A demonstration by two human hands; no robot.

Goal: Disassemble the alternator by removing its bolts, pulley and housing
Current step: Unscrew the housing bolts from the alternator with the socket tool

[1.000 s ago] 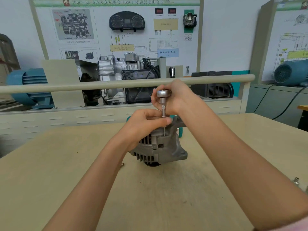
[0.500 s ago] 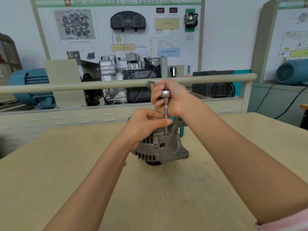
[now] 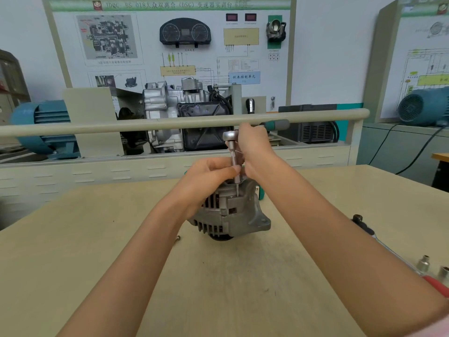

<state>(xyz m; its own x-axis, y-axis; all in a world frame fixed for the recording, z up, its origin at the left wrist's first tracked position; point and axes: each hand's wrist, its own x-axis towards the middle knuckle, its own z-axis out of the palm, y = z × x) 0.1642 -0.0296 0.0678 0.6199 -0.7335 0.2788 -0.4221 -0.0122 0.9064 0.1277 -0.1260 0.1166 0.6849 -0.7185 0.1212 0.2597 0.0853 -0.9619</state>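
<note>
A training workshop is seen, with a wall display board (image 3: 170, 45) of diagrams and gauges, a cutaway gearbox (image 3: 184, 117) behind a long rail (image 3: 97, 126), and a pale tabletop (image 3: 97, 263) in front. The alternator (image 3: 230, 212) is stood on the tabletop directly beneath both hands, with its ribbed housing facing the camera and a dark part, possibly the pulley, just showing underneath. The left hand (image 3: 206, 178) is laid over the top of the alternator, with its fingers curled and its thumb and fingertips pinched on the lower part of the extension shaft (image 3: 234, 164) to steady it. The right hand (image 3: 255, 149) is closed round the ratchet (image 3: 229, 136) just above and beyond the left hand, the green-grey handle (image 3: 277, 124) being seen to stick out past it. The shaft is held upright, and a thin rod is seen below it, running down into the housing; whether a bolt is being drawn out cannot be told. The bolt-removal step is judged to be in hand, with the housing not yet parted. The next move is judged to call for the shaft being kept square while the handle is swung. Near the left forearm a small loose bolt (image 3: 178, 237) is lying; beyond the right forearm two sockets (image 3: 424, 262) and a black-handled tool (image 3: 364, 226) are laid.
</note>
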